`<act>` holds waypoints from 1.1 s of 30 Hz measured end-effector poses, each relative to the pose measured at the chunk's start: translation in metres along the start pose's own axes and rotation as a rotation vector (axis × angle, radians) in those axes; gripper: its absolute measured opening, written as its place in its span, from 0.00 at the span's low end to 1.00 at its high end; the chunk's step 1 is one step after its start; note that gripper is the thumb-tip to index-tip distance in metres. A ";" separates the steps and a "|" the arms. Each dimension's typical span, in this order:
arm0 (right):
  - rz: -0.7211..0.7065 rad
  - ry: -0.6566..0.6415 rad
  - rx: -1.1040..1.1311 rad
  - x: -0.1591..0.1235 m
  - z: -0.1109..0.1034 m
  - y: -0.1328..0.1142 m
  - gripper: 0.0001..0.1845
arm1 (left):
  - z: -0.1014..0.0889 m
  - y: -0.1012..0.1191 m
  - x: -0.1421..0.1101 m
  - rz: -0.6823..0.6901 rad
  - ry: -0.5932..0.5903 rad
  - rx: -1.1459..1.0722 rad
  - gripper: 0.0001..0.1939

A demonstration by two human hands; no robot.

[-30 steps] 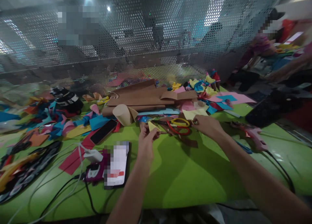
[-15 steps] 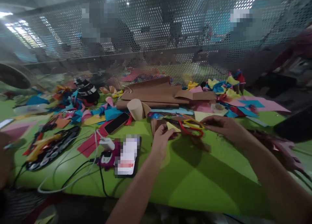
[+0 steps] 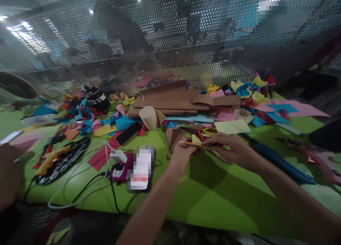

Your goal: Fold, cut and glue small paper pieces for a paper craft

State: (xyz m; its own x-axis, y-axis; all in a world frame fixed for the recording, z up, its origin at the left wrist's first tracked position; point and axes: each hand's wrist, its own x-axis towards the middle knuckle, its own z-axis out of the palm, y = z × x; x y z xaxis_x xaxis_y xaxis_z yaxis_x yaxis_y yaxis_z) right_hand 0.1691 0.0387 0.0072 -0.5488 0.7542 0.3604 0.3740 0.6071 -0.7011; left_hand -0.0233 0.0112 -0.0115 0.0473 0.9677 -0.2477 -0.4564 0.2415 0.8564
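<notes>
Craft workshop, paper-strewn green table point(image 3: 202, 188)

A slim tan stick point(image 3: 192, 144) lies nearly level above the green counter point(image 3: 213, 199), crossing before a small, partly hidden yellow paper piece point(image 3: 196, 139).

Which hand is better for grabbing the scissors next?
Probably the right hand: the handles of the scissors lie just past its fingers, though it must first put down the thin stick. The left hand is farther away and holds the yellow paper.

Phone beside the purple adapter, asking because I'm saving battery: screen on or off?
On: the phone shows a bright display.
</notes>
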 end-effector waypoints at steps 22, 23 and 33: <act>-0.019 0.185 -0.070 -0.002 0.009 0.002 0.09 | -0.001 -0.004 0.002 0.015 -0.075 0.189 0.12; -0.020 0.180 -0.055 -0.002 0.010 0.003 0.11 | -0.001 -0.005 0.001 0.021 -0.099 0.218 0.10; 0.156 0.187 -0.030 -0.002 0.020 0.006 0.09 | 0.002 -0.007 -0.005 -0.071 -0.312 0.412 0.05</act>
State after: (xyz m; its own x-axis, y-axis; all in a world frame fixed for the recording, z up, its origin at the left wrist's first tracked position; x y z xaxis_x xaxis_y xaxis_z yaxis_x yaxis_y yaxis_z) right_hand 0.1571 0.0362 -0.0105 -0.3357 0.8711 0.3585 0.4670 0.4844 -0.7397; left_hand -0.0186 0.0048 -0.0158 0.3569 0.9081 -0.2190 -0.0574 0.2553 0.9651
